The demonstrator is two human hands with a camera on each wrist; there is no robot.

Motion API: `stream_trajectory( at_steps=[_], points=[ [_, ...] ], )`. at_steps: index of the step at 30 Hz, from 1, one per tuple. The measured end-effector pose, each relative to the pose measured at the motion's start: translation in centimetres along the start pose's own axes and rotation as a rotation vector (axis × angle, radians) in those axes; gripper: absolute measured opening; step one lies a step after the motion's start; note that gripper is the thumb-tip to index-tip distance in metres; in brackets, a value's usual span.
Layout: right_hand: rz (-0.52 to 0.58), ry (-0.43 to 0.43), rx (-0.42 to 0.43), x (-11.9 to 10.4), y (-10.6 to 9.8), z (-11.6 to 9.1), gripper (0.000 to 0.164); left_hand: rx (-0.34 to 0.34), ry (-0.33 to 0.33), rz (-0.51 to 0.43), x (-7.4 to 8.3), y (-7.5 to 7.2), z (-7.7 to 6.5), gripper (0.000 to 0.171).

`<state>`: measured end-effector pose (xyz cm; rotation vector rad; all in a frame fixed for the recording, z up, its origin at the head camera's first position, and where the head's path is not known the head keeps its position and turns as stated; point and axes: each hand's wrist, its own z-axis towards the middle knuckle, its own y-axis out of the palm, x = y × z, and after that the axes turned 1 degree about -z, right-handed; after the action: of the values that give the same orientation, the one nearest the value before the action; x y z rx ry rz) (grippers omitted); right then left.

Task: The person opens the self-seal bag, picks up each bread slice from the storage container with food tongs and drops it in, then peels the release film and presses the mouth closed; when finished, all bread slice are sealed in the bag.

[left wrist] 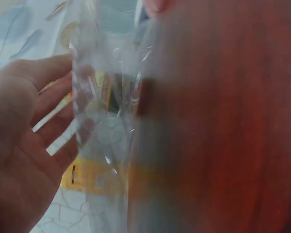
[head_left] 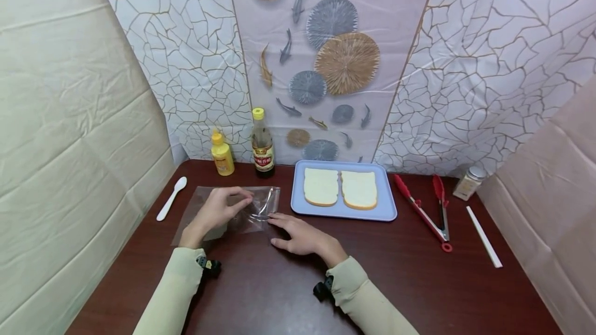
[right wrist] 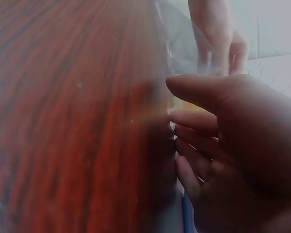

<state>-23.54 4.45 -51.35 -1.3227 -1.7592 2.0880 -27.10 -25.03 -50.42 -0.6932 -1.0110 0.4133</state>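
A clear plastic bag point(head_left: 267, 201) lies creased on the dark table, its near layer raised in the left wrist view. My left hand point(head_left: 219, 210) is over its middle, thumb and forefinger bent toward each other and pinching the film. In the left wrist view, fingers of the left hand point(left wrist: 29, 111) show partly through the raised plastic point(left wrist: 106, 131). My right hand point(head_left: 298, 234) rests at the bag's right edge with fingers fairly straight, fingertips touching the corner. The right wrist view shows these right fingers point(right wrist: 196, 126) side by side against the tabletop.
A blue tray point(head_left: 344, 214) with two bread slices point(head_left: 321, 186) stands right of the bag. Behind are a yellow squeeze bottle point(head_left: 223, 156) and a vinegar bottle point(head_left: 263, 146). A white spoon point(head_left: 172, 198) lies left; red-handled tongs point(head_left: 426, 216), a shaker jar point(head_left: 469, 183) and a white stick point(head_left: 484, 237) lie right.
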Motion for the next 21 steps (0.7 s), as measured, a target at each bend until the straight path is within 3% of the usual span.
stream_trajectory(
  at_steps=[6, 17, 21],
  points=[
    [0.004, -0.010, 0.035, 0.4, 0.0, -0.1, 0.056, 0.153, -0.001, -0.138, 0.2, -1.3, 0.0, 0.011],
    [0.085, -0.020, 0.054, 0.7, 0.0, -0.2, 0.056, 0.089, 0.034, -0.043, 0.2, -0.5, 0.0, 0.014],
    [0.174, -0.041, 0.160, 1.1, 0.1, -0.1, 0.057, 0.089, 0.010, -0.050, 0.0, -0.4, -0.4, 0.012]
  ],
)
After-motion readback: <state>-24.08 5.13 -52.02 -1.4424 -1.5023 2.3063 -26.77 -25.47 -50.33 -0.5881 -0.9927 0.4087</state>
